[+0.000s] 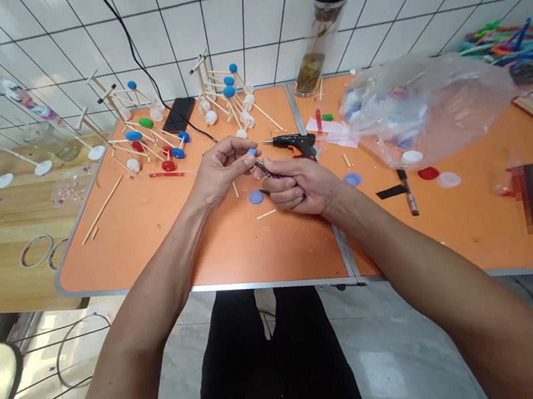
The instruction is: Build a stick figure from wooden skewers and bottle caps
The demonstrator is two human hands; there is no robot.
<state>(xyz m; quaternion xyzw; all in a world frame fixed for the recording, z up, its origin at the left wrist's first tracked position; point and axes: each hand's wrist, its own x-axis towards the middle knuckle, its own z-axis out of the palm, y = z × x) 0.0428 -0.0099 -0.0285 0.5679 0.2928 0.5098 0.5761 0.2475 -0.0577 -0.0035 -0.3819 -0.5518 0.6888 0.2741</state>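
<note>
Over the middle of the orange table, my left hand pinches a small blue piece, perhaps a plastic cap, between thumb and fingers. My right hand is closed around a metal hand tool with purple-blue handles; its silver end meets the blue piece at my left fingertips. My fingers hide most of this tool, so whether it is pliers or scissors is unclear. On the table just below lies a round blue disc. Behind my right hand rests a black and orange glue gun.
Stick models with coloured caps stand at back left, beside a black phone. A tall glass flask is against the tiled wall. To the right lie a clear plastic bag and a craft knife. Loose sticks lie left.
</note>
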